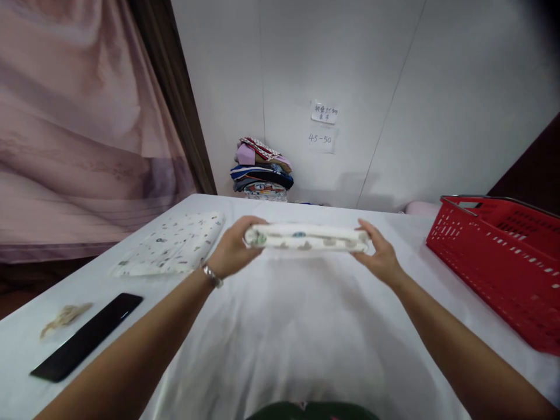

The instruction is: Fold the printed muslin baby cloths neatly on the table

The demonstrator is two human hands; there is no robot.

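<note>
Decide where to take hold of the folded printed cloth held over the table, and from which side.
Grip the folded cloth at its two short ends, coming in from left and right, as the left hand and right hand do. It is long, flat and limp; one end alone might let the layers sag.

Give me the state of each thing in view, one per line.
printed cloth: folded, held by both ends.
left hand: closed on its left end.
right hand: closed on its right end.
second cloth: folded, lying flat.
red basket: upright, contents not visible.
clothes stack: folded, piled up.
black slab: flat, dark.
</note>
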